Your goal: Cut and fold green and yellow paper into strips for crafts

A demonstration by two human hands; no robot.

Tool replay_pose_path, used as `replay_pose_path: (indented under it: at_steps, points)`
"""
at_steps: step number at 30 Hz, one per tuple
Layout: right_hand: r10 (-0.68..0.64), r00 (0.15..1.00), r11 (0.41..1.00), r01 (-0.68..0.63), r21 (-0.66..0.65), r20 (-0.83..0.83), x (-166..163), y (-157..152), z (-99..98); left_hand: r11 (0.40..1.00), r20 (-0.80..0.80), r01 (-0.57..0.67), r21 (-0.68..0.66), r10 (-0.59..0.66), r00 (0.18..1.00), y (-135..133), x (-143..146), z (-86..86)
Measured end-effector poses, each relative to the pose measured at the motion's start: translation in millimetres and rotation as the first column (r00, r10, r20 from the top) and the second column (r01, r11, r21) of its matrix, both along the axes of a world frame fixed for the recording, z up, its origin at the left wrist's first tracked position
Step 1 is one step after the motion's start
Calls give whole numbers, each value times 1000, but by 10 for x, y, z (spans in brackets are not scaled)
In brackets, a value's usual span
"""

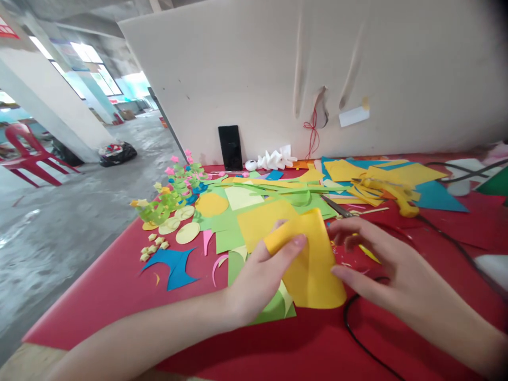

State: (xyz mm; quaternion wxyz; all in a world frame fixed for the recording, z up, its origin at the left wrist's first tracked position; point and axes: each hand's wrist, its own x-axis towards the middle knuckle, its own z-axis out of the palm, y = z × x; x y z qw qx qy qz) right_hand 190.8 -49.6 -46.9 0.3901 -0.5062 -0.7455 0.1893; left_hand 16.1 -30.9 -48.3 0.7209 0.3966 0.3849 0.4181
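My left hand (264, 270) pinches a curved yellow paper sheet (315, 264) by its upper left part, the thumb lying over it. The sheet bends into a loose curl above the red tabletop (317, 338). My right hand (377, 259) is just right of the sheet, its fingers apart and the thumb tip close to the paper's edge; whether it touches I cannot tell. Under the held sheet lie another yellow sheet (254, 225) and green sheets (226, 241). A pair of scissors (335, 205) lies behind my right hand, partly hidden.
Paper flower stems (174, 193), folded stars (153, 247) and blue scraps (170, 267) lie to the left. At the right is a yellow glue gun (391, 193), with a black cable (357, 328) nearby. A phone (230, 148) leans on the upright board (254, 69) behind.
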Motion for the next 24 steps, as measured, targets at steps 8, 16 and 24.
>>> replay_pose_path:
  at_steps: [8,16,24]
  points:
    - [-25,853,775,-313,-549,-522,-75,-28,18,932,-242,249,264,-186,952,-17,-44,40]
    - [-210,733,770,-284,-572,-647,-20,-97,49,836,-483,194,514,96,870,43,-170,203]
    - [-266,707,758,-267,-595,-656,-5,-125,51,870,-471,169,464,81,879,4,-170,245]
